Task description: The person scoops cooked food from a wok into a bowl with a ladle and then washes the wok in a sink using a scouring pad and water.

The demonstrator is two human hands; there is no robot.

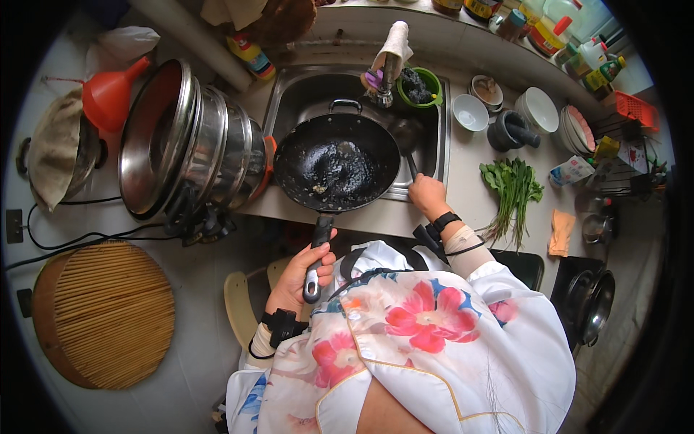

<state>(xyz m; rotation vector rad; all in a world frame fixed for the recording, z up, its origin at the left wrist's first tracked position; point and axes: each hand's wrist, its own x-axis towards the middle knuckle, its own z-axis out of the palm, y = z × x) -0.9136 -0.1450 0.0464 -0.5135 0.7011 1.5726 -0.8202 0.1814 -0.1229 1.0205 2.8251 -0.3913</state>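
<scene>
My left hand (307, 267) grips the handle of a black wok (339, 163), which is held over the near left part of a stainless steel sink (442, 157). Dark wet residue and a few food bits coat the wok's inside. To its right, my right hand (428, 194) is closed around the handle of a dark ladle (405, 135), whose bowl rests down in the sink. Above the basin stands a faucet (385, 95) with a white cloth wrapped on it. Beside it, a green strainer basket (422, 87) holds a dark scouring pad.
Stacked steel pots (217, 146) stand left of the sink, by an orange funnel (111, 97). On the right counter are a white bowl (470, 113), a mortar with pestle (509, 132), leafy greens (512, 190), stacked plates (576, 130) and an orange cloth (561, 233).
</scene>
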